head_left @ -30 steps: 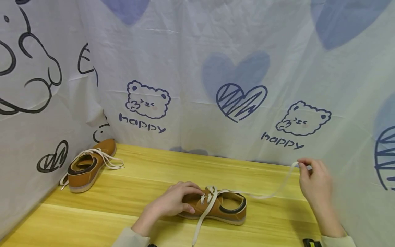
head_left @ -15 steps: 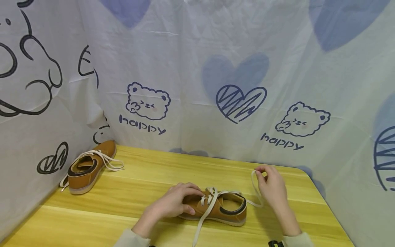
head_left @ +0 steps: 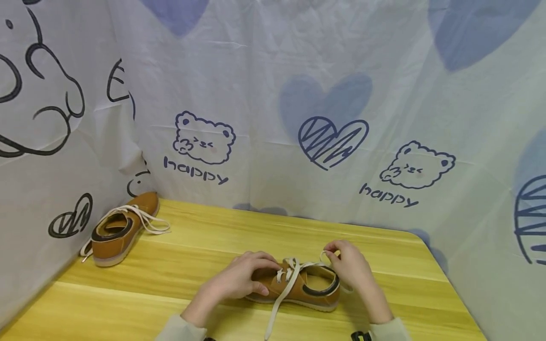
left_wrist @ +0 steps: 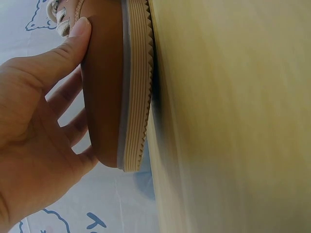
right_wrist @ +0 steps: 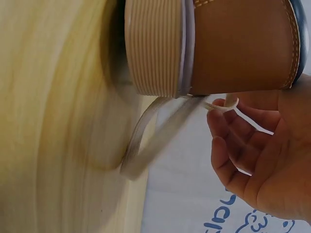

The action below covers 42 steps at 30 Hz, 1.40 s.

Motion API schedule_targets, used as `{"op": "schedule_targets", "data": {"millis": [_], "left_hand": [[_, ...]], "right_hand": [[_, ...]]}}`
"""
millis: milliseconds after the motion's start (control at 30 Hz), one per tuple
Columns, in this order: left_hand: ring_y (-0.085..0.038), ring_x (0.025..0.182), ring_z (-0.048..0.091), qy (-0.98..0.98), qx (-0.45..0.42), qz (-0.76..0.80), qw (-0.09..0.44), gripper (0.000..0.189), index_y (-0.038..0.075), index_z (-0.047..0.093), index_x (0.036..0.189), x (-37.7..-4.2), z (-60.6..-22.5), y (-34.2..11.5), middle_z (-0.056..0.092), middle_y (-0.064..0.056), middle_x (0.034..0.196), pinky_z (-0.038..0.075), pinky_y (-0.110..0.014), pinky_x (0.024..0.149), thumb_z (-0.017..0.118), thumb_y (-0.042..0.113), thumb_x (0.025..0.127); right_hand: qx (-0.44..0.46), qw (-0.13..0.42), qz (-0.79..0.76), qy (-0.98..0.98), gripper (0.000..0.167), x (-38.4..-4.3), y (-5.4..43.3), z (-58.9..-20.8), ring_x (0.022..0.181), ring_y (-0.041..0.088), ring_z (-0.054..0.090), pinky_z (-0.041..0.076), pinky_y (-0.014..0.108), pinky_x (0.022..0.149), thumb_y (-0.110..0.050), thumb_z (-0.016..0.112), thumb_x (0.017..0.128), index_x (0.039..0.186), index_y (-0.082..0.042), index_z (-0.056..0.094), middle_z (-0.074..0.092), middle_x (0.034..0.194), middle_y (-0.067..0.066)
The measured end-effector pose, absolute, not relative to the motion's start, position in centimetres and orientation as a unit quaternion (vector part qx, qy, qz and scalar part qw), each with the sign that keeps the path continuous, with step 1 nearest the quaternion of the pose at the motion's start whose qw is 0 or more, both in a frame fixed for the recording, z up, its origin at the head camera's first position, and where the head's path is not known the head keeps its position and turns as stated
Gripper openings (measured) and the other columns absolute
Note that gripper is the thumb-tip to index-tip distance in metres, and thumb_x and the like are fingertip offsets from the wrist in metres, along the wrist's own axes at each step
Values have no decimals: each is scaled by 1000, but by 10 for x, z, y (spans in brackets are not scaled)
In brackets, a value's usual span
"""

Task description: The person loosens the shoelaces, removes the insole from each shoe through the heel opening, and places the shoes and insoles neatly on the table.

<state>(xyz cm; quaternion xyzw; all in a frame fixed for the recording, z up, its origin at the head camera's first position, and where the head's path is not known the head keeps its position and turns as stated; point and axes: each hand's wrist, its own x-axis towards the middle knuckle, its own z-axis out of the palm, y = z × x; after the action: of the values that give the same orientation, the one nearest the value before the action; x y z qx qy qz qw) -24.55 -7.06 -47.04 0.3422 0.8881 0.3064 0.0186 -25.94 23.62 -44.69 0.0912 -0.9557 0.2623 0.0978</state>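
On the wooden table (head_left: 204, 246) we are steadying the brown shoe (head_left: 296, 290), which is standing on its sole just in front of us, toe to our left and heel to our right. With the left hand (head_left: 239, 279) we are gripping its toe end, the thumb pressing on the near side by the eyelets and the other fingers curling over the far side, spread only as wide as the upper. With the right hand (head_left: 351, 265) we are pinching the white lace (right_wrist: 160, 141) near the heel, thumb and fingertips nearly meeting on it, while slack is looping behind the heel, blurred in the right wrist view. The other lace end (head_left: 278, 307) is draping across the near side. We are judging the shoe to be fairly light, its smooth upper giving under squeezing but its ridged sole stiffer, so we are favouring a broad hold over the toe. The lace we are reckoning soft, limp and hardly fragile, best pinched close to its tip. As for containers, only the footwear is serving: the opening (head_left: 317, 282) is showing a tan interior inside a dark collar, and the second shoe (head_left: 112, 247) is standing at the back left, laces crossing above its own hollow, whose depths we are not making out.
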Motion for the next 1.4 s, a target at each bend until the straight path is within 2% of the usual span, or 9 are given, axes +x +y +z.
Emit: {"op": "schedule_targets", "data": {"millis": [200, 367, 500, 633, 800, 1000, 1233, 1400], "left_hand": [[-32, 133, 52, 890, 345, 298, 17, 58, 21, 67, 139, -247, -469, -71, 59, -1, 145, 36, -62, 113, 85, 23, 84], [-31, 133, 52, 889, 345, 301, 19, 57, 21, 68, 139, -246, -470, -72, 59, 0, 144, 36, -61, 113, 85, 23, 84], [-30, 132, 53, 888, 347, 302, 13, 56, 22, 68, 138, -247, -471, -73, 60, 0, 143, 38, -60, 111, 85, 23, 84], [-29, 131, 54, 889, 347, 300, 11, 55, 23, 69, 138, -248, -471, -73, 60, 1, 142, 39, -60, 110, 85, 23, 85], [-29, 130, 54, 889, 346, 301, 15, 55, 25, 69, 137, -247, -471, -73, 60, 1, 142, 39, -60, 109, 85, 24, 84], [-29, 131, 54, 887, 346, 305, 19, 55, 24, 69, 137, -247, -471, -73, 60, 2, 141, 38, -60, 110, 85, 24, 85], [-28, 130, 54, 886, 344, 309, 22, 54, 25, 69, 137, -247, -471, -73, 61, 4, 141, 38, -60, 109, 85, 25, 85], [-28, 129, 54, 886, 346, 309, 19, 54, 27, 70, 136, -247, -471, -72, 61, 4, 140, 39, -59, 109, 85, 25, 84]], "right_hand": [[96, 126, 284, -945, 18, -258, 234, -448, 91, 20, 64, 53, 35, 71, -14, 67, 101, 117, -9, 74, 69, 115, 7], [158, 153, 333, -917, 11, -255, 227, -444, 90, 13, 63, 55, 31, 75, -13, 70, 100, 109, -14, 75, 69, 104, -2], [229, 132, 337, -904, 6, -250, 220, -440, 89, 9, 63, 56, 33, 78, -15, 73, 98, 104, -17, 75, 68, 96, -11], [274, 86, 317, -904, 6, -247, 213, -439, 92, 6, 64, 57, 36, 84, -19, 73, 98, 103, -18, 76, 66, 98, -15], [307, 56, 300, -901, 10, -243, 206, -441, 96, 8, 65, 58, 34, 86, -17, 73, 98, 108, -20, 75, 66, 102, -11], [336, 67, 277, -898, 16, -241, 202, -443, 99, 12, 64, 58, 35, 86, -9, 73, 97, 111, -16, 75, 64, 106, -8], [333, 88, 293, -892, 14, -242, 199, -447, 97, 9, 64, 58, 34, 85, -9, 73, 97, 103, -21, 73, 64, 103, -11], [354, 108, 317, -874, 14, -240, 192, -447, 96, 9, 64, 58, 36, 84, -8, 74, 96, 102, -20, 73, 67, 102, -10]]}}
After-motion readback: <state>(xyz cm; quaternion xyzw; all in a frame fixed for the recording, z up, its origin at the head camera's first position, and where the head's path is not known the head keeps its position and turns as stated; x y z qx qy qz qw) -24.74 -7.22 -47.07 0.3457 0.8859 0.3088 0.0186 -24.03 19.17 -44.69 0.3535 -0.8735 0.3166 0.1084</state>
